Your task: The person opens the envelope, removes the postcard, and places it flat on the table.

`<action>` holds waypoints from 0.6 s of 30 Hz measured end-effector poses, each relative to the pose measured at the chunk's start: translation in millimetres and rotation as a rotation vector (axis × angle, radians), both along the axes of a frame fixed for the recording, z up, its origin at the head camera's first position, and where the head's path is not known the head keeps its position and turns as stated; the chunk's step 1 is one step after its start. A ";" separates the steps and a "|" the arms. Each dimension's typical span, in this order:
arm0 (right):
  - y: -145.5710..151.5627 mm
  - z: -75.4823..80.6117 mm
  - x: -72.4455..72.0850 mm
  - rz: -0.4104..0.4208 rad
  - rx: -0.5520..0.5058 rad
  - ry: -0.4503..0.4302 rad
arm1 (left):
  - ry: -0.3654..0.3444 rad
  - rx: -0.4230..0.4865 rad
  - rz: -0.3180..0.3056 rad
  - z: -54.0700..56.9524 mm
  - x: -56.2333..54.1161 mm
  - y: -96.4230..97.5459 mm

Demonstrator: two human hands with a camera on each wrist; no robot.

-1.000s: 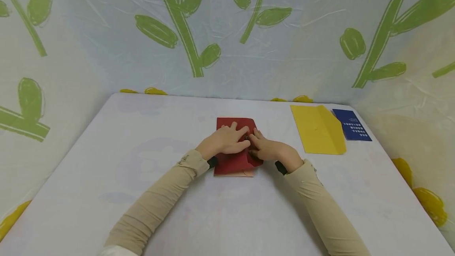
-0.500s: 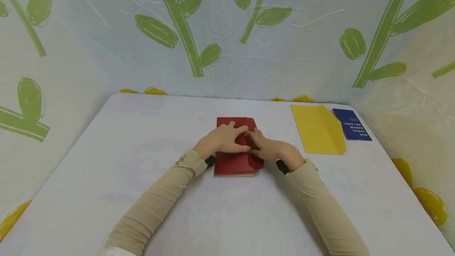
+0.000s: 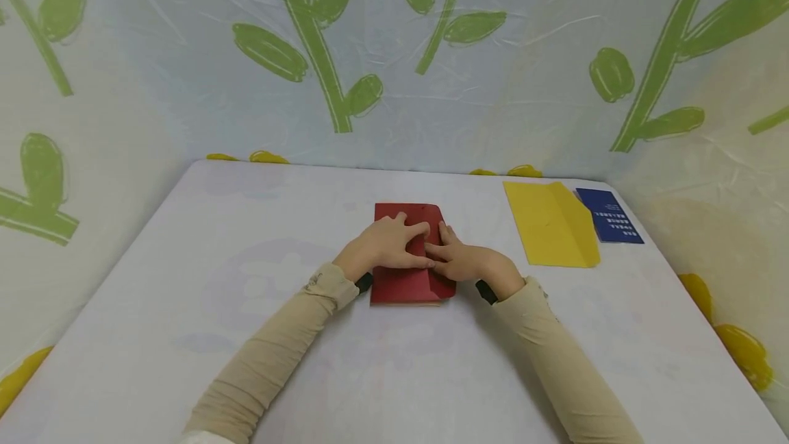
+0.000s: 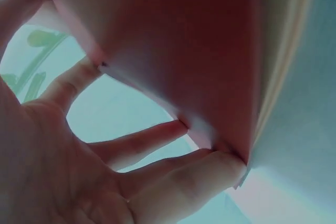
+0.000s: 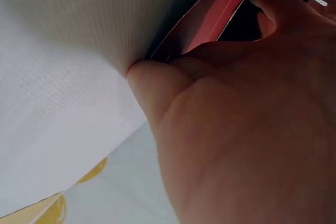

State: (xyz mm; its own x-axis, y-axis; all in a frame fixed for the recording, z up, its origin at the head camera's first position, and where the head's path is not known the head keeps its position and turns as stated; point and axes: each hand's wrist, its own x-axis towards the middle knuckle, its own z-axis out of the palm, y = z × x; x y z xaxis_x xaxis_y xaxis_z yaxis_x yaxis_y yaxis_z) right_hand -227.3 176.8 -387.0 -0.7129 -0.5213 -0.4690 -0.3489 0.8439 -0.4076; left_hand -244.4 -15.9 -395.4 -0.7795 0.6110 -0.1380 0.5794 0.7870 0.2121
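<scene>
A red paper envelope (image 3: 397,286) lies in the middle of the white table, its flap along the right side. Beneath its near edge shows a thin, light tan layer (image 4: 283,56); what this is, I cannot tell. My left hand (image 3: 390,244) rests on the envelope with fingers spread, and in the left wrist view several fingertips touch the red paper's edge. At the flap, my right hand (image 3: 466,261) lies with spread fingers, its fingertips on the red paper near the left thumb. The right wrist view shows a raised red edge (image 5: 210,24) beside the right hand, partly hidden.
Toward the back right lies a yellow envelope (image 3: 545,231) with its flap on the right. Beside it is a dark blue card (image 3: 610,216) with white lettering, close to the table's right edge. A flower-patterned sheet (image 3: 524,108) stands behind and around the table (image 3: 277,348).
The red paper's near side has come down over the tan layer, and the dark opening at the flap no longer shows. My right fingers have spread apart; the left hand stays nearly in place.
</scene>
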 end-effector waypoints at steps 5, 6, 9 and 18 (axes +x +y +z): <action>-2.6 0.5 2.4 -0.025 0.015 0.013 | -0.018 -0.058 0.024 -0.4 4.1 1.1; -2.4 0.6 2.6 -0.031 0.019 0.015 | -0.021 -0.071 0.029 -0.9 4.4 1.5; -1.4 0.4 2.4 -0.035 0.030 0.019 | -0.017 -0.102 0.035 -2.5 4.5 2.6; -4.0 -0.9 2.0 -0.017 0.030 0.038 | -0.002 -0.113 0.035 -4.1 4.7 1.8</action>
